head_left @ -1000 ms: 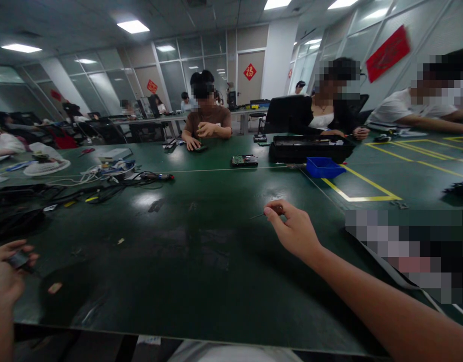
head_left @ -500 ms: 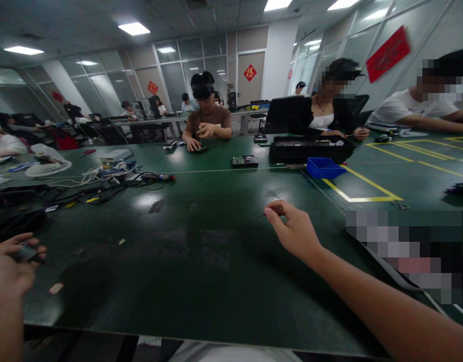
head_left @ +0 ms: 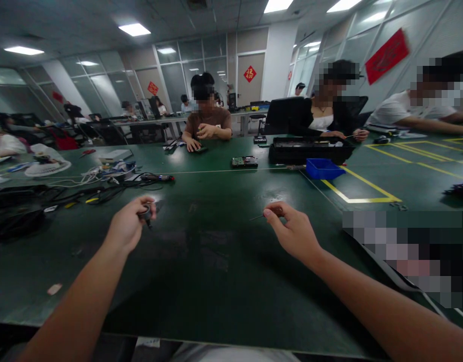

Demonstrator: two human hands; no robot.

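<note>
1. Head view: green table spreads under both hands and well beyond them.
2. Across it, facing the gap between the hands, a co-worker in a brown top sits with both hands together over the tabletop.
3. Past the left hand and off to its left lies a heap of cables, pale and blue strands beside black ones.
4. Beyond the right hand, a bit to its right, stands a long black case.
5. Just on the near side of that case, also past the right hand, sits a blue bin.
6. Left hand: fingers curled around something; whether it touches the table, I can't tell.
7. Right hand: well apart from the left, thumb and fingertips pinched together on a tool.
8. Circuit-board unit: flat on the table, farther off than the right hand and slightly left of it.
9. Small dark object: in the left hand's grasp, its narrow end pointing down.
10. Thin rod: sticking out leftward from the right fingertips.
11. Pale scrap: left of the left forearm.
</note>
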